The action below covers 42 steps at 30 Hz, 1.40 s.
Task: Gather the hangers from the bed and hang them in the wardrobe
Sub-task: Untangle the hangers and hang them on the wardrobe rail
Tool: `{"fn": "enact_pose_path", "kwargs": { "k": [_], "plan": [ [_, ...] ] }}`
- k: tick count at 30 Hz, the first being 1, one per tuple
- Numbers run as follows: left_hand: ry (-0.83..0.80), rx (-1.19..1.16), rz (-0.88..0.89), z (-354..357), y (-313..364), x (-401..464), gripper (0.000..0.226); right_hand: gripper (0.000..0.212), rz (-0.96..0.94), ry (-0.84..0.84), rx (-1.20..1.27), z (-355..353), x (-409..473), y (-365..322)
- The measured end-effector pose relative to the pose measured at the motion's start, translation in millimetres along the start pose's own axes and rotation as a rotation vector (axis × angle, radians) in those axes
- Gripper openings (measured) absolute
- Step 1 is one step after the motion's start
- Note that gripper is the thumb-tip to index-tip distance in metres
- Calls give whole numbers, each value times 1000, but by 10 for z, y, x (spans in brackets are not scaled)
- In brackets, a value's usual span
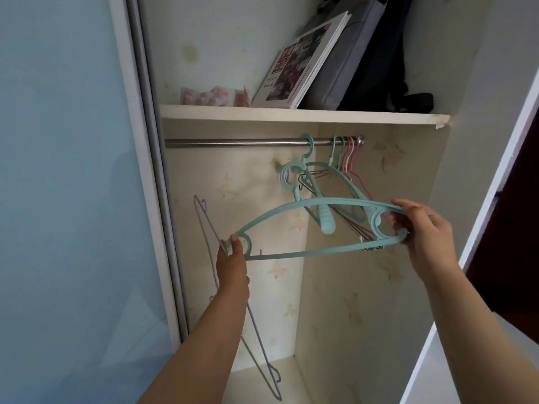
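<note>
Nearest us, our left hand pinches the left tip of a teal plastic hanger, also gripping a thin grey wire hanger that dangles down. Our right hand curls its fingers round the teal hanger's right end. Its hook loops over the metal rail. Further right on the rail hang several thin coloured hangers. Above, the shelf carries a leaning book and dark bags.
</note>
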<state>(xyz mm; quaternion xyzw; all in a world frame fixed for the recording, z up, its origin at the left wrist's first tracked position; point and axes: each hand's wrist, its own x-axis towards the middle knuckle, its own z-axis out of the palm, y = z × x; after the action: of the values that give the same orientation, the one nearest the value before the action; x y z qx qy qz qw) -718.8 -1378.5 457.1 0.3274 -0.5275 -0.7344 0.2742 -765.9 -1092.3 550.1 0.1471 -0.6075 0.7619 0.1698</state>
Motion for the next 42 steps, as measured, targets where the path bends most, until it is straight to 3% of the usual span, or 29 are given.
{"fn": "enact_pose_path", "kwargs": {
  "k": [5, 10, 12, 16, 18, 23, 28, 33, 38, 42],
  "plan": [
    [65, 42, 31, -98, -35, 74, 73, 19, 43, -150, 68, 47, -2, -57],
    [-8, 24, -50, -232, -138, 50, 35, 21, -51, -255, -121, 171, -21, -265],
    [-2, 14, -27, -260, -129, 10, 34, 20, -55, -296, -176, 214, -36, -357],
    [-233, -163, 48, -166, 119, -109, 30, 18, -39, -462, -307, 279, -122, -433],
    [-267, -129, 95, -114, 239, -142, 30, 18, -39, -532, -370, 297, -178, -439],
    [-61, 48, 108, -114, 320, -84, 40, 18, -88, -603, -411, 260, -357, -413],
    [-148, 37, 151, -99, 286, -43, 39, 20, -155, -585, -401, 214, -547, -304],
    [-19, 39, 168, -4, 282, -41, 23, 22, -145, -658, -446, 232, -720, -220],
    [-94, -157, -141, 105, 412, 75, 20, 22, -531, -535, -654, 383, -1063, 102],
    [-155, -296, -216, 126, 451, 56, 27, 23, -703, -445, -788, 550, -1323, 374]
  ]
}}
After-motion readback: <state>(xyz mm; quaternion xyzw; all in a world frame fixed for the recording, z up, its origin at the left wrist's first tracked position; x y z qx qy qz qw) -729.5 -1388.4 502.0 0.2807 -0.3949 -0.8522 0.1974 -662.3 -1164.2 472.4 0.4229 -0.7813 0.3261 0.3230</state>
